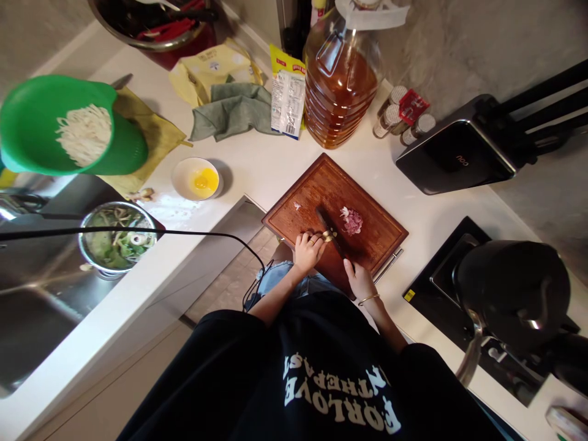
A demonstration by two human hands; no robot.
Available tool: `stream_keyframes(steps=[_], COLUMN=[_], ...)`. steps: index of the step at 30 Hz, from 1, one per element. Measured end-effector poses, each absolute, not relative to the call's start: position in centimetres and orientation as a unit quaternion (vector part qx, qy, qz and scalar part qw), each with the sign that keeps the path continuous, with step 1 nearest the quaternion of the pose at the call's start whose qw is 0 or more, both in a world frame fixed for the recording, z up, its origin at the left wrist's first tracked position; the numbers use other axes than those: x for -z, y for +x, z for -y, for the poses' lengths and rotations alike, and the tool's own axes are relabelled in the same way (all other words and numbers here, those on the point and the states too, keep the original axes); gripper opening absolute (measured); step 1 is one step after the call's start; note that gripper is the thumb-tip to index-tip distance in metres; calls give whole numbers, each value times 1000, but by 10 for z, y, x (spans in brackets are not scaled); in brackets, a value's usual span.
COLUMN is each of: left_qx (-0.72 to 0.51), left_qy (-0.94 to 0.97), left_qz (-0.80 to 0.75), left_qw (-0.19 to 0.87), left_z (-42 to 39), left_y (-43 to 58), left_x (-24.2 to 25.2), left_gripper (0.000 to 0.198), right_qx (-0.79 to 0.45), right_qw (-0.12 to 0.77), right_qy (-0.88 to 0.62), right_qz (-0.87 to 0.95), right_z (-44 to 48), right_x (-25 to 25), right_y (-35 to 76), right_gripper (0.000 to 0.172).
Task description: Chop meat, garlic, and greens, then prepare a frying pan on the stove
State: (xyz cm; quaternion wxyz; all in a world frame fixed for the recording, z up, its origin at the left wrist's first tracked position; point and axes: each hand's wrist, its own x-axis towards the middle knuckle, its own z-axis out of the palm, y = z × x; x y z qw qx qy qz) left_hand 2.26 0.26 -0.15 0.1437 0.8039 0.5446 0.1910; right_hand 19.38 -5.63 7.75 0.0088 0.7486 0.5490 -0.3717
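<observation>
A brown wooden cutting board (321, 184) lies on the white counter in front of me. My right hand (359, 280) is closed round the handle of a dark knife (327, 228), whose blade points away across the board. My left hand (307, 248) is curled, fingers pressed on a small yellowish piece of food (329, 235) beside the blade. A little pile of chopped pinkish-purple bits (351, 220) lies just beyond the blade. A few scraps (296, 206) sit at the board's left.
Left: a sink (37, 294), a steel bowl of greens (118, 237), a green colander of noodles (68, 125), a white bowl with egg (197, 179). Behind the board: a large oil jug (340, 86), a cloth (232, 107), packets, spice jars (404, 116). Right: a black appliance (459, 156), a dark pot (509, 294) on a cooktop.
</observation>
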Motion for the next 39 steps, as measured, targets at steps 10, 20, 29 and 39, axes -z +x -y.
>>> stream_keyframes(steps=[10,20,29,39], left_qx=[-186,-179,-183,-189], left_qy=[804,795,794,795], left_qz=[-545,-562,-563,-552], left_qw=[147,143,140,168], left_z=[-2,1,1,-3], left_y=[22,20,21,22], left_x=[0,1,4,3], left_gripper=[20,22,21,20], right_qx=[331,365,349,350], right_qw=[2,-62,15,72], right_qy=[759,755,753,748], right_qz=[-560,-541,-558,-559], right_z=[67,73,68,52], right_x=[-41,-54,-70,-72], right_y=[184,194,188,184], right_gripper=[54,59,54,53])
